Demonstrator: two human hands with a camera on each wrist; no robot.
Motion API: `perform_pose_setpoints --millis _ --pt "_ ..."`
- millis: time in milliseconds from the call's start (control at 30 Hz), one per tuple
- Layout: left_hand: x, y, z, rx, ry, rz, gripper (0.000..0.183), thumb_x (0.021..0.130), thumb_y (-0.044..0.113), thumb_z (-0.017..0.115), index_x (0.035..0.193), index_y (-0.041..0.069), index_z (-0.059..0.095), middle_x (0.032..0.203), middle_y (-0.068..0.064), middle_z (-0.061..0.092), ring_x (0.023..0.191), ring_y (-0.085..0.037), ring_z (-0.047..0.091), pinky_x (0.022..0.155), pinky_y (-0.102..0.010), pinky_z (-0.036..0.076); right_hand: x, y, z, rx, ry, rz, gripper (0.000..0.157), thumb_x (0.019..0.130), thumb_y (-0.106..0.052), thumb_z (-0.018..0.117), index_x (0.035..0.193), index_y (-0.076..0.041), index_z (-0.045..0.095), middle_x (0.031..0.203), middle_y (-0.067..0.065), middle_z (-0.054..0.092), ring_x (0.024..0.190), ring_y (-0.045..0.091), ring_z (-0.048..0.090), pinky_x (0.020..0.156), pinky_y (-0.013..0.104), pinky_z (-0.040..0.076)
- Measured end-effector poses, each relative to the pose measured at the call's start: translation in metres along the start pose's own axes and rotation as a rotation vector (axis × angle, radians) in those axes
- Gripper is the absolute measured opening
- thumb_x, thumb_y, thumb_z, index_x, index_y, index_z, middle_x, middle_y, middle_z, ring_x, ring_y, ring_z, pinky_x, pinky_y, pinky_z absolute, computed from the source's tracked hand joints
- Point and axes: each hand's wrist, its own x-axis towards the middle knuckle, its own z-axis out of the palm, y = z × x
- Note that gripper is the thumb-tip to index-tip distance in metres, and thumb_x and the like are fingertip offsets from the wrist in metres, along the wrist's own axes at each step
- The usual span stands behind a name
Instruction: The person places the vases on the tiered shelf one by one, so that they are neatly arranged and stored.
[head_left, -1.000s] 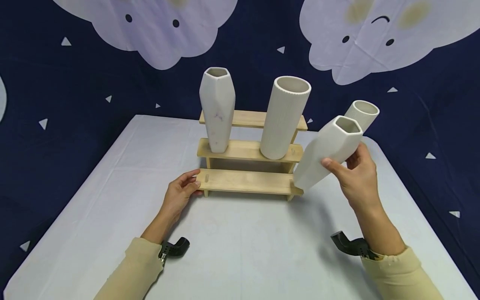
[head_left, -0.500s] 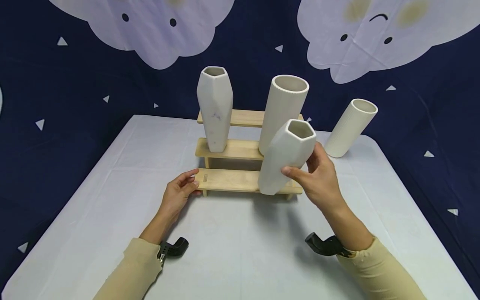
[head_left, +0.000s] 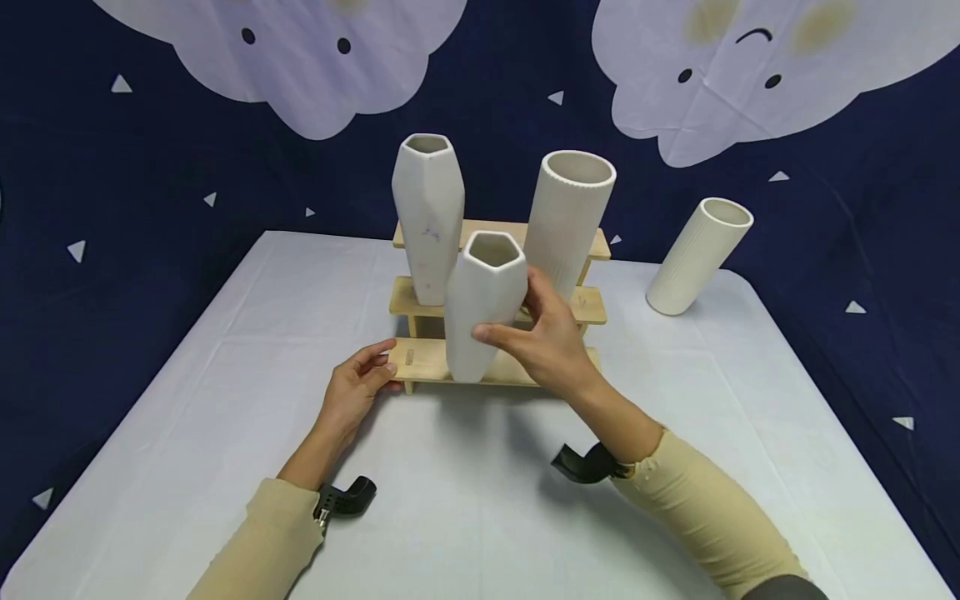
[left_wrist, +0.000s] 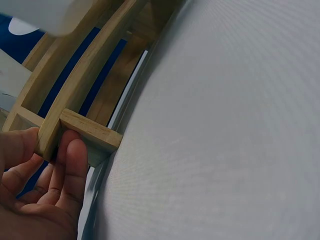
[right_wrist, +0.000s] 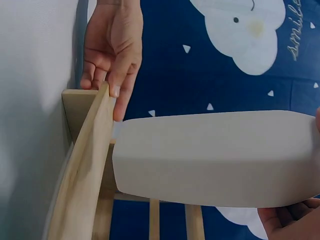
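In the head view my right hand (head_left: 551, 342) grips a white faceted vase (head_left: 480, 308), thumb on its front. The vase leans a little over the lowest board of a three-tier wooden stand (head_left: 423, 360). In the right wrist view its base is close to that board; I cannot tell if they touch. My left hand (head_left: 360, 379) pinches the left end of the lowest board, thumb on top and fingers underneath, as the left wrist view also shows. On the middle board stand a taller faceted vase (head_left: 429, 208) at left and a ribbed cylindrical vase (head_left: 573, 212) at right.
A smaller ribbed cylindrical vase (head_left: 697, 258) stands on the white-covered table (head_left: 420, 517), right of the stand. Behind the table hangs a dark blue cloth (head_left: 187, 150) with clouds and triangles.
My right hand has carried the faceted vase leftward from beyond the stand's right end to over the lowest board, making it more upright. My left hand has stayed on the board's end.
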Motion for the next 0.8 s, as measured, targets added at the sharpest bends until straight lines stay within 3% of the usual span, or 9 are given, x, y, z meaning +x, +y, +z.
perform_pose_setpoints --millis 267,533,800 --pt "0.0 -0.001 0.0 0.001 -0.006 -0.003 0.042 0.093 0.002 0.055 0.134 0.003 0.049 0.109 -0.007 0.053 0.079 -0.005 0.061 0.071 -0.02 0.058 0.017 0.008 0.022 -0.022 0.001 -0.031 0.073 0.072 -0.001 0.079 0.135 -0.003 0.043 0.128 0.013 0.054 0.109 0.025 0.057 0.098 0.043 0.048" --pt "0.001 -0.001 -0.001 0.009 -0.01 -0.001 0.042 0.093 0.004 0.056 0.134 0.003 0.05 0.109 -0.006 0.052 0.081 -0.005 0.06 0.073 -0.02 0.059 0.025 0.017 0.038 -0.025 0.008 -0.009 0.073 0.073 -0.005 0.08 0.135 -0.004 0.043 0.127 0.012 0.056 0.107 0.024 0.058 0.094 0.036 0.051" --pt "0.0 -0.001 -0.001 0.003 -0.013 -0.001 0.042 0.093 0.004 0.056 0.135 0.003 0.049 0.108 -0.005 0.052 0.082 -0.005 0.06 0.073 -0.02 0.059 0.027 0.023 0.044 -0.024 0.025 0.043 0.076 0.073 -0.009 0.081 0.137 -0.006 0.041 0.126 0.012 0.056 0.109 0.026 0.058 0.09 0.043 0.054"
